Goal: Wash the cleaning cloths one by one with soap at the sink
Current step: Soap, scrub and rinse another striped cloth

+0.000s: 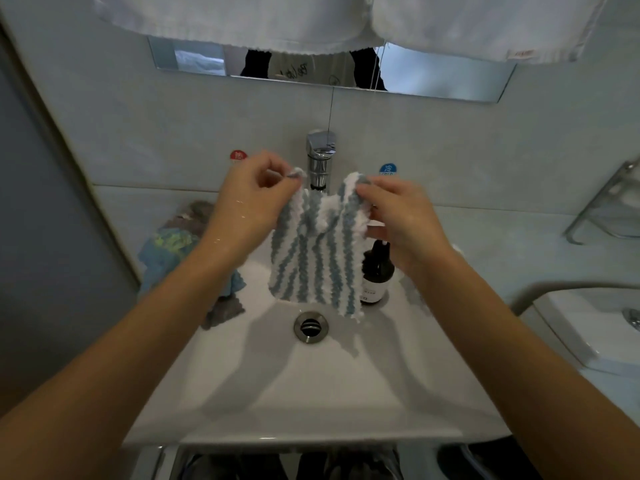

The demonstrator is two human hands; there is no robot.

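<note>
Both hands hold 1 striped cloth (313, 258) up over the sink (346, 393); the left hand (251, 199) pinches the cloth's upper left corner between thumb and curled fingers, and the right hand (401, 220) pinches the upper right corner the same way, so both grips are clamped on the fabric. The cloth is fluffy, with blue-grey and white stripes running roughly top to bottom; it hangs spread between the 2 hands, sagging a little in the middle, directly in front of the chrome tap (320, 161); its lower edge hangs above the basin, just behind the drain (310, 326). Whether water runs from the tap cannot be told.

On the sink's left rim lies a heap of other cloths (180, 251), blue, yellow-green and grey, partly hidden by the left forearm; a dark bottle (379, 271) stands upright on the rim at the right, just beside the hanging cloth and partly behind it. On the wall behind the tap sit a red sticker (238, 155) to the left and a blue sticker (388, 168) to the right; above them runs a mirror (433, 77), and white towels (242, 22) hang across the top.
</note>
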